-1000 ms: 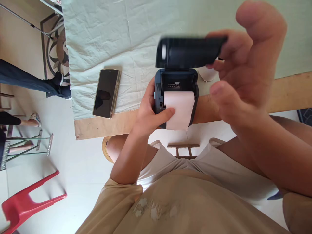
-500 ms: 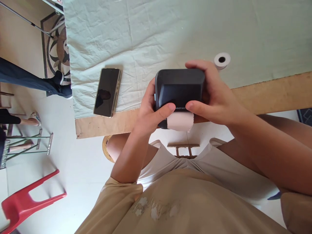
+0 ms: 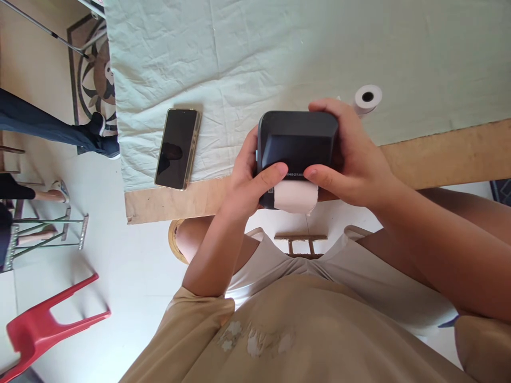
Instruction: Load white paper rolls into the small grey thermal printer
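Observation:
Both of my hands grip a black label printer (image 3: 299, 141) above the table's near edge. My left hand (image 3: 252, 181) wraps its left side, with the thumb on the front of the lid. My right hand (image 3: 355, 159) clasps the right side, its thumb beside the lettering and its fingers over the far corner. A strip of white paper (image 3: 296, 197) sticks out from the printer's near side, its end torn unevenly. Beyond my right hand stands a white paper roll (image 3: 368, 98) with a dark core. The undersides of the printer and most fingertips are hidden.
A smartphone (image 3: 178, 149) with a dark screen lies left on the pale green cloth (image 3: 247, 58). The wooden table edge (image 3: 439, 157) runs along the front. On the floor at left are a red plastic stool (image 3: 51, 324) and another person's leg (image 3: 48, 119).
My hands and the printer stay almost in place, with the view shifting slightly. A little more of the lettering and the printer's front left corner now shows.

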{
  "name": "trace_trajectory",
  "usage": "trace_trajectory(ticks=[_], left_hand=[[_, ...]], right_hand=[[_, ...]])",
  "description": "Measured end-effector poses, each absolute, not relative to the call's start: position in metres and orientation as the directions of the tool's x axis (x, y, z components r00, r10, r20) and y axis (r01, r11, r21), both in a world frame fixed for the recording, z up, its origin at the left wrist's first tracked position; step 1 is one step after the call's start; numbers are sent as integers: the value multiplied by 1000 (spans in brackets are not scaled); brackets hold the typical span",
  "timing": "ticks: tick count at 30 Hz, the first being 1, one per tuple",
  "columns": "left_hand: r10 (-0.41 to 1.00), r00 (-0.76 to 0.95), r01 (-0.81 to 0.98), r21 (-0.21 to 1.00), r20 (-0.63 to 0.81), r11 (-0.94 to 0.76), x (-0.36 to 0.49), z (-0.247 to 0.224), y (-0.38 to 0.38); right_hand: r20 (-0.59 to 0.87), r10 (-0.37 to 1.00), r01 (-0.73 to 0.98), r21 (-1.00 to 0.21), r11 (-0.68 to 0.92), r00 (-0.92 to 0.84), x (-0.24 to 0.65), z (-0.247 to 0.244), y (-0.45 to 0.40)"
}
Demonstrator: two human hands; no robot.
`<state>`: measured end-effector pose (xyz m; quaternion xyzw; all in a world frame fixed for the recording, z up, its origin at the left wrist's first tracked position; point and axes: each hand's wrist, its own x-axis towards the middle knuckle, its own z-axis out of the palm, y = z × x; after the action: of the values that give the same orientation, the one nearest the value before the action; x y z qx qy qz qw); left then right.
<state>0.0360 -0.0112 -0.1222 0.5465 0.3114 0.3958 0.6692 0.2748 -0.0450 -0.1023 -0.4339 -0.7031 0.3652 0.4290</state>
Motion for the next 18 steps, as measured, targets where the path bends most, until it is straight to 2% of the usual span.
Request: trace_trajectory(ticks=[6,13,18], left_hand=[[874,486,-160,985,16,71,35,-125,-10],[868,496,-146,986,6,76,34,-126,-11],[852,522,-148,982,-21,114,32,-126,-12]], right_hand=[[323,916,349,-851,392,-240,271,-104,-47],[299,914,352,-854,384,-272,274,-100,-46],[305,914,424,-815,396,-267,280,-103,-46]])
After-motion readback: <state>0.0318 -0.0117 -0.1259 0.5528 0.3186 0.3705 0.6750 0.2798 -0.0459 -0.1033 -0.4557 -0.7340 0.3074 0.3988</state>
